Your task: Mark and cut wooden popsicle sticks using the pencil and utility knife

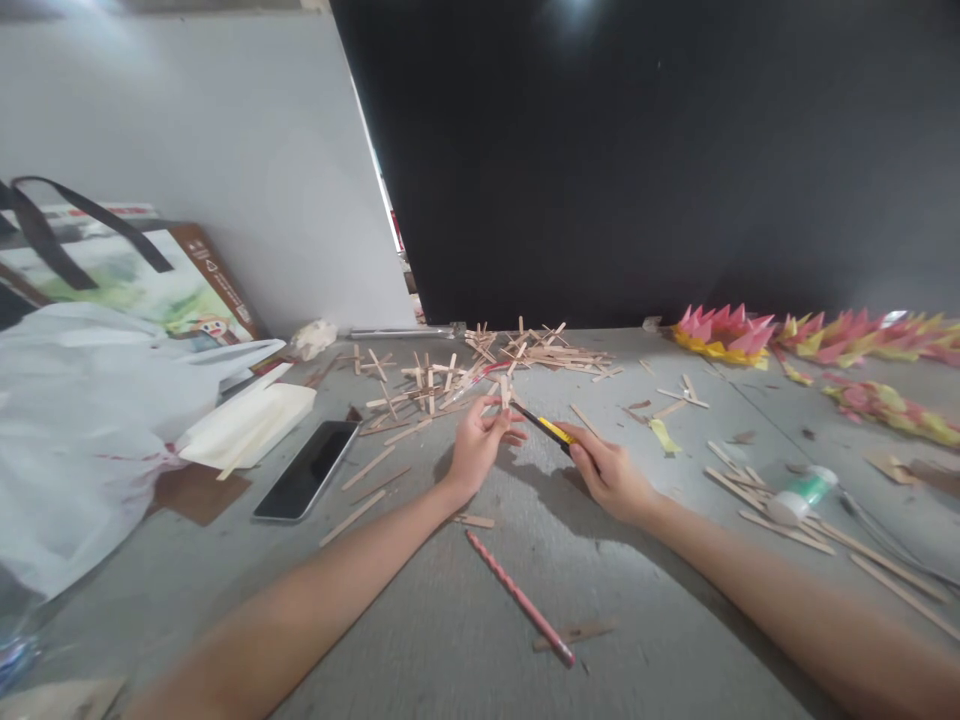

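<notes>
Near the middle of the table, my left hand point(478, 446) pinches a small wooden stick point(505, 391) that points upward from the fingertips. My right hand point(609, 474) is wrapped round a yellow and black utility knife point(555, 431). The knife's tip reaches toward the stick; whether it touches, I cannot tell. Just beyond my hands stand and lie several crossed wooden sticks point(431, 384). Behind them is a loose pile of wooden sticks point(559, 354). A pink pencil point(520, 598) lies between my forearms.
Left are a black phone point(307, 470), a cream tray point(251, 420), a white plastic bag point(82, 430) and a printed carry bag point(135, 270). Right are a white and green roll-like object point(804, 494), long sticks point(780, 530) and pink-yellow folded paper point(724, 335). A black panel point(660, 160) stands behind.
</notes>
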A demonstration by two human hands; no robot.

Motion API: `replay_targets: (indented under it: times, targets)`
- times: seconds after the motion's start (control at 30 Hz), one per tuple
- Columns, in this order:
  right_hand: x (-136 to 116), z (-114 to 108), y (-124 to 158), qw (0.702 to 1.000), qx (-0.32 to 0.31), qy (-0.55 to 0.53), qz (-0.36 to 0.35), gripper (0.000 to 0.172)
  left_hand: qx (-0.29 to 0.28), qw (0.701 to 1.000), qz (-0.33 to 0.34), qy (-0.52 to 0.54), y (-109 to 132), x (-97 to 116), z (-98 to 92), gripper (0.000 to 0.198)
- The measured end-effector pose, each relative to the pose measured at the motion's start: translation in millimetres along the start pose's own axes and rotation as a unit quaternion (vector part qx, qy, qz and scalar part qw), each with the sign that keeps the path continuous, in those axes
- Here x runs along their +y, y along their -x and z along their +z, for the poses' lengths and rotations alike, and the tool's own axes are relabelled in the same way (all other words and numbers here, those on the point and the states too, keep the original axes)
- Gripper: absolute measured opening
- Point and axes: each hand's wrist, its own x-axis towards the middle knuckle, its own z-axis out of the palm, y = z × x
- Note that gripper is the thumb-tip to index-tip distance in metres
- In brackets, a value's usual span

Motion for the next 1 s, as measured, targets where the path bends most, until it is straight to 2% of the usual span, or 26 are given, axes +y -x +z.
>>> replay_targets:
  times: [0.47, 1.0]
  targets:
    - [-1.1, 0.7, -1.1, 1.0, -0.01, -0.02, 0.01, 0.041, -0.006, 1.0, 0.007, -0.011, 1.0, -1.8, 1.4, 0.058]
    - [-2.7, 0.4, -2.2, 1.0, -0.015, 0.006, 0.004, 0.041, -0.011, 1.0, 0.009, -0.028, 1.8, -3.7, 1.4, 0.059]
